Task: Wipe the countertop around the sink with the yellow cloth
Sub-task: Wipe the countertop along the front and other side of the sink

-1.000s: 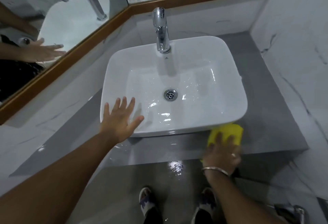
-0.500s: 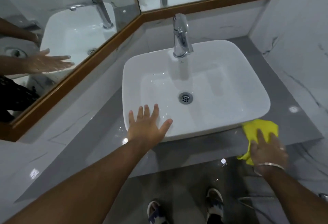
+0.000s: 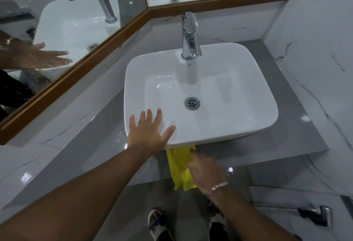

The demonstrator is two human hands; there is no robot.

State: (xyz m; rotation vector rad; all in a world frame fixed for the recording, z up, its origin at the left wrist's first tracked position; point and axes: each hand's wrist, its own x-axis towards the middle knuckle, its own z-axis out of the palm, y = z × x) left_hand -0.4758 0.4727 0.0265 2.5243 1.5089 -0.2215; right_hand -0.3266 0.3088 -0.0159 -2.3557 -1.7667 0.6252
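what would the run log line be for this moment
step: wiping front counter | right hand: pressing yellow cloth | left hand: flat on sink rim

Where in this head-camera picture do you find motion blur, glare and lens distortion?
Head view: the right hand on the yellow cloth is smeared by motion, while the left hand on the sink rim is sharp; bright glare spots sit on the wet countertop; the wide lens bows the mirror frame.
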